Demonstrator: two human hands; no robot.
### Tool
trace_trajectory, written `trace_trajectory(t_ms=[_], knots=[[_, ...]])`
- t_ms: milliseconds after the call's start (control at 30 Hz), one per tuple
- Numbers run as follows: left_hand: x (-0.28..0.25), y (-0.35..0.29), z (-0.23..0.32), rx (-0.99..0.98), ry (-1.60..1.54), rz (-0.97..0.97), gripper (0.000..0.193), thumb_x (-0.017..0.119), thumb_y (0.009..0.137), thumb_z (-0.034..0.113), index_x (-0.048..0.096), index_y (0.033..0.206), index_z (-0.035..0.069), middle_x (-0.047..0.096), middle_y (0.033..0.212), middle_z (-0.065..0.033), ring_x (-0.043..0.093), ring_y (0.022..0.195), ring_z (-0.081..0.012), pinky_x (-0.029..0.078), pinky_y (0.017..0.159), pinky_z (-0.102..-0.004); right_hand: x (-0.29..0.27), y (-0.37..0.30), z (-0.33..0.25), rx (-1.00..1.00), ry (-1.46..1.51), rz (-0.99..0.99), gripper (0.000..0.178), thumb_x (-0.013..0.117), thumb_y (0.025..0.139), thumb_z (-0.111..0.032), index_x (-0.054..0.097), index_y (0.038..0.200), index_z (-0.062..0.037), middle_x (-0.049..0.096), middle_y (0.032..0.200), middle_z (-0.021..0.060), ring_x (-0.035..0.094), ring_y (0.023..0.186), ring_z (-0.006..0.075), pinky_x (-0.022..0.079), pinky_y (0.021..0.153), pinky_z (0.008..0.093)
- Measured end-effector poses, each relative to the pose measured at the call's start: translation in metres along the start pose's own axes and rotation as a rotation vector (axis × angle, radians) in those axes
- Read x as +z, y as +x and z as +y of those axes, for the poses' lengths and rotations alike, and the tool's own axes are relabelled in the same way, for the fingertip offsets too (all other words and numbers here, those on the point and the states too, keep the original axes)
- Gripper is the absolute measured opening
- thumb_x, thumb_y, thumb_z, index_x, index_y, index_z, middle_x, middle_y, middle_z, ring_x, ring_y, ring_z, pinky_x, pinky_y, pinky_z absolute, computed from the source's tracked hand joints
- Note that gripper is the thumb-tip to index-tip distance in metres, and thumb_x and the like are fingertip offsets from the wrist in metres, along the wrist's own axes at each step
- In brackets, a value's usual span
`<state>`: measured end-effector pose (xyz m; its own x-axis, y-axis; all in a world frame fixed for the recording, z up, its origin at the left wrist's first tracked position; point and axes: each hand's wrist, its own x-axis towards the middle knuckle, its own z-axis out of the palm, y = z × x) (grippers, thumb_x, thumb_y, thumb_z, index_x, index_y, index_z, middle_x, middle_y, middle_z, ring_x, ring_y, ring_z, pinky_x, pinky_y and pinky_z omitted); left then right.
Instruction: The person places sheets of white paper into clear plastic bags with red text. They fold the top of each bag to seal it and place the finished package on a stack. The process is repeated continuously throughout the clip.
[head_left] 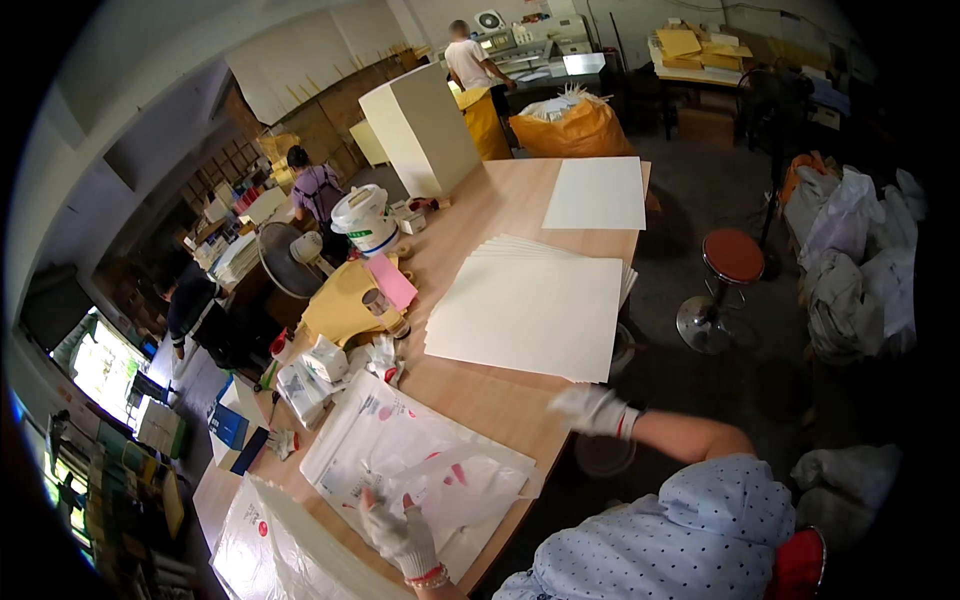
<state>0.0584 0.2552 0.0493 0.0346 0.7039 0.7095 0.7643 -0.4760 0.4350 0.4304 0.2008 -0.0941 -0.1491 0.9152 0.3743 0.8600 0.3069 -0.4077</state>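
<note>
My left hand [402, 535], in a white glove with bare fingertips, is over a stack of clear plastic bags [345, 440] with red and dark print. Its thumb and fingers are spread apart, low over the bags; contact is hard to judge. A loose bag [490, 472] lies askew on top, its far corner reaching the table edge. My right hand [592, 411], gloved too, is smeared by motion at the right edge of the table. Nearest to it is a fanned pile of large white sheets [535, 310]. Whether its fingers hold anything cannot be seen.
A wrapped white stack [285, 550] is at the near left of the wooden table [445, 395]. Tissue packs, a tape roll, yellow paper [345, 305] and a white bucket [365, 220] line the left. A tall white block [420, 135] stands behind. A red stool [733, 256] is right; several people work beyond.
</note>
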Motion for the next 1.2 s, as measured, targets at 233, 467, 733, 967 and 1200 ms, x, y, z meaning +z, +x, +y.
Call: trace_trajectory(t_ms=[233, 467, 733, 967, 1200], knots=[[-0.004, -0.044, 0.077, -0.38, -0.64, -0.165, 0.025, 0.064, 0.076, 0.007, 0.059, 0.099, 0.001, 0.056, 0.108, -0.0168, 0.058, 0.092, -0.0307, 0.049, 0.075, -0.0362, -0.067, -0.013, 0.126, 0.385, -0.083, -0.277, 0.078, 0.072, 0.064, -0.053, 0.051, 0.123, -0.0066, 0.06, 0.11, 0.0159, 0.059, 0.096, 0.0323, 0.047, 0.084, 0.0378], [0.141, -0.081, 0.13, -0.657, -1.131, -1.071, 0.017, 0.055, 0.085, 0.009, 0.058, 0.1, 0.003, 0.064, 0.097, -0.0103, 0.06, 0.092, -0.0231, 0.048, 0.079, -0.0324, -0.045, -0.001, 0.141, 0.15, -0.19, -0.213, 0.029, 0.059, 0.078, -0.04, 0.063, 0.092, -0.0144, 0.065, 0.095, 0.008, 0.062, 0.081, 0.0281, 0.048, 0.075, 0.0394], [0.164, -0.096, 0.056, -1.163, -1.103, -1.19, 0.022, 0.05, 0.083, 0.01, 0.055, 0.102, 0.0, 0.056, 0.096, -0.0057, 0.054, 0.088, -0.0191, 0.044, 0.082, -0.0312, -0.101, -0.039, -0.027, 0.154, 0.433, 0.14, 0.03, 0.052, 0.086, -0.037, 0.064, 0.087, -0.009, 0.063, 0.083, 0.012, 0.062, 0.08, 0.0268, 0.048, 0.076, 0.0404], [0.087, -0.095, 0.137, 0.218, -0.059, -1.177, 0.064, 0.062, 0.079, 0.037, 0.041, 0.123, -0.003, 0.048, 0.116, -0.0217, 0.047, 0.108, -0.0317, 0.037, 0.093, -0.039, 0.001, -0.091, 0.03, 0.203, 0.479, 0.002, 0.043, 0.054, 0.085, -0.012, 0.047, 0.126, -0.0043, 0.05, 0.125, 0.0192, 0.05, 0.115, 0.0313, 0.04, 0.098, 0.0357], [0.118, 0.015, 0.085, 0.336, -0.271, -0.421, 0.085, 0.071, 0.07, 0.03, 0.026, 0.135, -0.002, 0.029, 0.137, -0.0253, 0.028, 0.127, -0.041, 0.021, 0.106, -0.0484, -0.004, -0.055, -0.043, 0.728, 0.976, 0.401, 0.022, 0.061, 0.077, -0.009, 0.063, 0.096, 0.0009, 0.067, 0.084, 0.0079, 0.061, 0.077, 0.0123, 0.049, 0.069, 0.0271]])
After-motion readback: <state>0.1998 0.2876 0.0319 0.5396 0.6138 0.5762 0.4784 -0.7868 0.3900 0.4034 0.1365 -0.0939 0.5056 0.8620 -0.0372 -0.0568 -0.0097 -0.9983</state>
